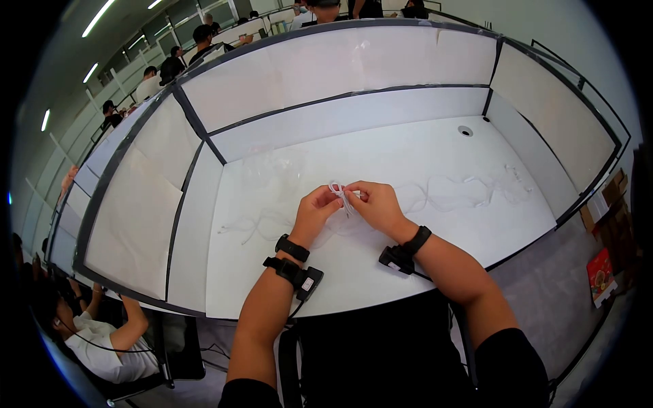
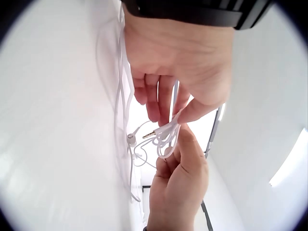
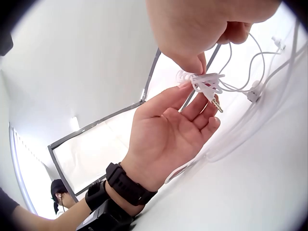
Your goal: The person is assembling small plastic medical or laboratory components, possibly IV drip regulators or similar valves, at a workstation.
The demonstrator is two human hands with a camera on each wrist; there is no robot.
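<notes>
Over the white table (image 1: 476, 228), both hands meet at a small coiled bundle of white earphone cable (image 3: 207, 84). My left hand (image 1: 313, 214) pinches it between thumb and fingertips, the other fingers loosely bent. From the other side, my right hand (image 1: 376, 205) pinches the coil with thumb and forefinger. A metal-tipped audio plug (image 3: 217, 105) sticks out of the bundle. Loose cable hangs from the coil, with a white earbud (image 2: 131, 140) beside it in the left wrist view.
More white cables lie on the table, one tangle (image 1: 255, 226) to the left and another (image 1: 469, 182) to the right. A clear plastic bag (image 1: 275, 165) lies toward the back left. Upright panels (image 1: 340, 64) enclose the table's back and sides. A person (image 1: 112, 340) sits at lower left.
</notes>
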